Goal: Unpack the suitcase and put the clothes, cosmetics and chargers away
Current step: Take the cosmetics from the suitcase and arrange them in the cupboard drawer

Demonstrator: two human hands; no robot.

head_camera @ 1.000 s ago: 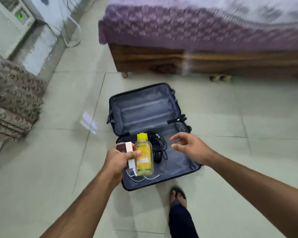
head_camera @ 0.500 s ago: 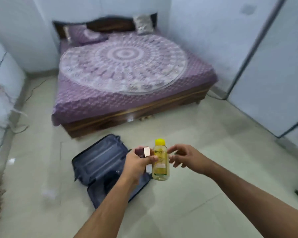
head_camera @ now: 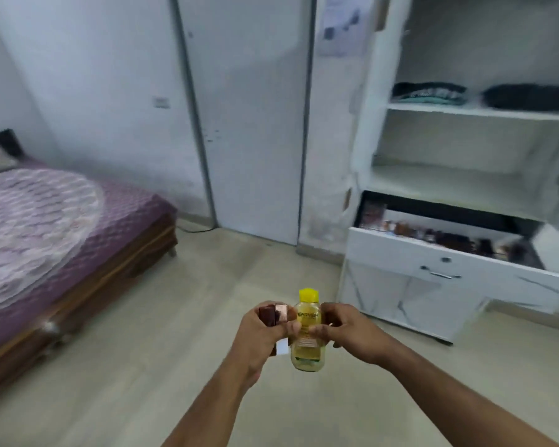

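A clear bottle of yellow liquid with a yellow cap [head_camera: 308,330] is upright in front of me, held between both hands. My left hand [head_camera: 262,338] grips the bottle together with a small brown and copper box [head_camera: 273,314] and a white item [head_camera: 282,347] under it. My right hand [head_camera: 349,332] pinches the bottle's right side with thumb and fingers. The suitcase is out of view.
A white wardrobe [head_camera: 475,175] stands open at the right, with folded dark clothes [head_camera: 428,93] on an upper shelf and a pulled-out drawer [head_camera: 449,253] holding several small items. A purple-covered bed [head_camera: 55,233] is at the left. Closed white doors are ahead.
My view has swung right, from the bed and suitcase to the wardrobe. My right hand has closed in and taken hold of the bottle that my left hand carries.
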